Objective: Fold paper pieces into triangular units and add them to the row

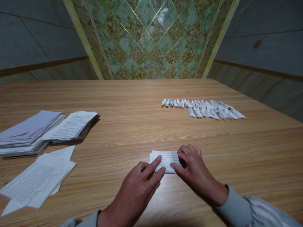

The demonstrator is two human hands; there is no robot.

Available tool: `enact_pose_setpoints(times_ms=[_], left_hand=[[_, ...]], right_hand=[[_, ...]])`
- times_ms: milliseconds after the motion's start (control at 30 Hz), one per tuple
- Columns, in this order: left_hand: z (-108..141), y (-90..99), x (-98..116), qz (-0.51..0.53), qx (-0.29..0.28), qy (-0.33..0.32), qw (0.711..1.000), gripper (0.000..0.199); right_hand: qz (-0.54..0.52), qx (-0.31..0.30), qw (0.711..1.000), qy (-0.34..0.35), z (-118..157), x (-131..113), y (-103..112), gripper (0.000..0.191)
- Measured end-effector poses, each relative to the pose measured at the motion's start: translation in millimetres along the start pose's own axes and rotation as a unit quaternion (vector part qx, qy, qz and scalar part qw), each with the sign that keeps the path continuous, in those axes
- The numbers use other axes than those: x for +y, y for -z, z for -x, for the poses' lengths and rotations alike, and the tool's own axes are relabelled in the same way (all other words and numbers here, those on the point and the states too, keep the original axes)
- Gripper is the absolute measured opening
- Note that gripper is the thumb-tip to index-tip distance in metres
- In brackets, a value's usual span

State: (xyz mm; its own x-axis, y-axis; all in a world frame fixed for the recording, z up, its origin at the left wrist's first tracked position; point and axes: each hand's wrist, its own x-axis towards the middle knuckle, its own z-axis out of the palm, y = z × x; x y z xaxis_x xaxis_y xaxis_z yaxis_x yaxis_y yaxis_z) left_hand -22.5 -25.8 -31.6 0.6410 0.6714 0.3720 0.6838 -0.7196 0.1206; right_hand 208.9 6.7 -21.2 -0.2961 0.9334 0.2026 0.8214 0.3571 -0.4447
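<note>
A printed sheet of paper [167, 160], folded into a narrow strip, lies flat on the table in front of me. My left hand [138, 186] rests on its left part, with the index finger and thumb stretched out and apart, pressing it down. At the strip's right end is my right hand [195, 168], its thumb on the near edge and its fingers curled over the end. That end of the paper is hidden under the right hand.
Rows of small folded paper pieces [208, 108] stand at the back right. To the left lie a stack of papers [30, 126], a smaller printed stack [73, 124] and loose sheets [44, 176]. All rest on a wooden table [127, 126], with a tiled wall [151, 44] beyond.
</note>
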Motion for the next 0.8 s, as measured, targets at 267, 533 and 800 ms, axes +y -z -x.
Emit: enact_pose_setpoints(times_ms=[267,533,800], left_hand=[[3.1,-2.2,0.7,-0.004,0.008,-0.021,1.0,0.032],[4.3,-3.2,2.3,-0.012,-0.012,-0.019,1.0,0.034],[3.7,-0.8,3.8,-0.038,-0.044,-0.006,0.998,0.043]], right_hand=[[-0.013,0.002,1.0,-0.001,0.0,-0.8,2.3,0.029],[0.005,0.014,1.0,-0.006,0.9,-1.8,0.4,0.025],[0.066,0.015,0.998,-0.006,-0.9,-3.0,-2.8,0.021]])
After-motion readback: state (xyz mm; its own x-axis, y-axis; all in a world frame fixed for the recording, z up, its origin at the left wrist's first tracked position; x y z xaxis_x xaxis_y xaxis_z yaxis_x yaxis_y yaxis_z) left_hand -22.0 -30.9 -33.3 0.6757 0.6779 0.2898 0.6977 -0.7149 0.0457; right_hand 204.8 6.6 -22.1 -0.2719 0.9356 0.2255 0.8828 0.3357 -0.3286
